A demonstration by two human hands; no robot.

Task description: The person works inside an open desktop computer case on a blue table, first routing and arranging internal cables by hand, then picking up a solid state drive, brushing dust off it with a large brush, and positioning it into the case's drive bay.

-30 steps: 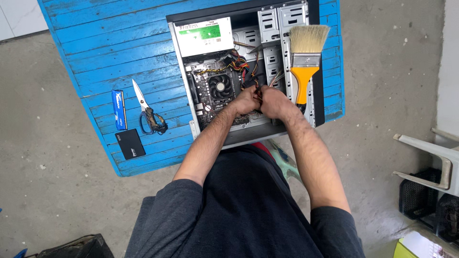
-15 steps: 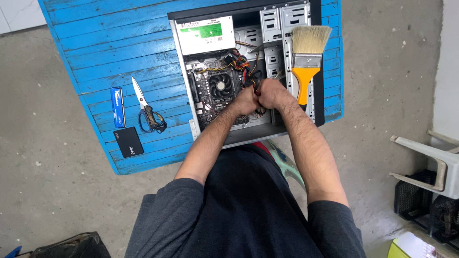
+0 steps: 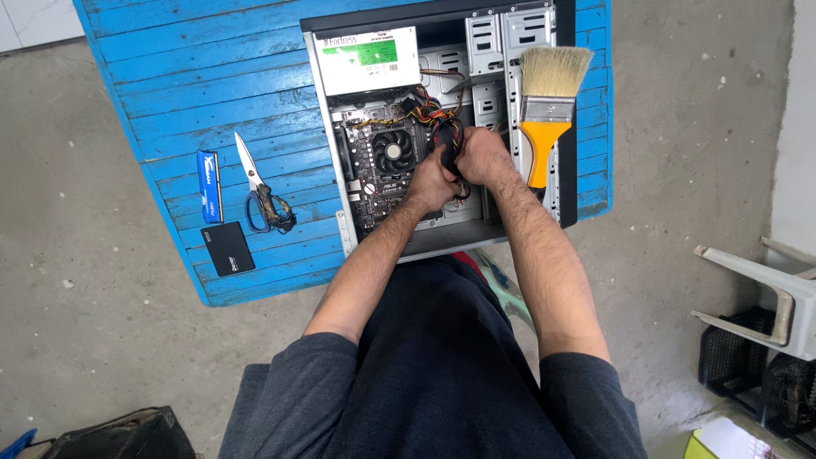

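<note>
An open computer case [image 3: 510, 51] lies on its side on a blue wooden table [image 3: 204, 76]. Inside I see a motherboard with a round cooler fan [image 3: 393, 153], a white power supply [image 3: 367, 59] and a bundle of coloured cables [image 3: 429, 115]. My left hand [image 3: 432, 183] and my right hand [image 3: 482, 157] are pressed together inside the case, both closed around a dark cable connector [image 3: 448, 146] between them. A wide paintbrush with an orange handle [image 3: 544, 119] rests on the case's right side, just beside my right hand.
On the table left of the case lie scissors [image 3: 259, 183], a blue memory stick [image 3: 209, 185] and a flat black drive [image 3: 228, 248]. Grey concrete floor surrounds the table. A grey plastic chair [image 3: 765, 306] and black crates stand at the right; a dark bag sits bottom left.
Both hands stay joined inside the case and have shifted slightly upward and leftward among the cables. The tools on the table have not moved.
</note>
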